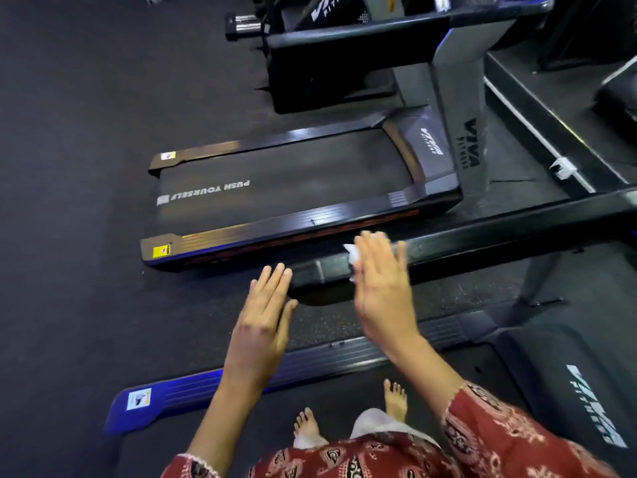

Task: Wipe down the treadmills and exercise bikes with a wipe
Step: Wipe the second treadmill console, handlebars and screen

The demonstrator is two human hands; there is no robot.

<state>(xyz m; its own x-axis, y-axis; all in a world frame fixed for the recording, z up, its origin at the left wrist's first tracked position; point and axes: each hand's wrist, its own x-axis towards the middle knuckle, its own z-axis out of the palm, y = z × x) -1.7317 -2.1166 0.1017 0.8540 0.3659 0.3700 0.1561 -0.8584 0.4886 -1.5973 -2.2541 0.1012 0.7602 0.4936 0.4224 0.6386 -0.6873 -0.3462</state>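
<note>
Off to the left lies dark floor (69,167), and on it the neighbouring treadmill (282,177), its belt printed PUSH YOURSELF. Nearer, the person stands barefoot on a second treadmill, whose blue-lit side rail (172,395) runs below the arms. The left hand (263,319) is flat, fingers straight and close together, holding nothing; its fingertips are at the rounded end of the black handrail (482,236), though I cannot tell whether they touch it. Just to the right, the white wipe (352,253) lies on that handrail, crumpled, peeking out under the right hand (382,288), which presses it down with straight fingers, slightly blurred. A red patterned sleeve (499,426) covers the right forearm.
</note>
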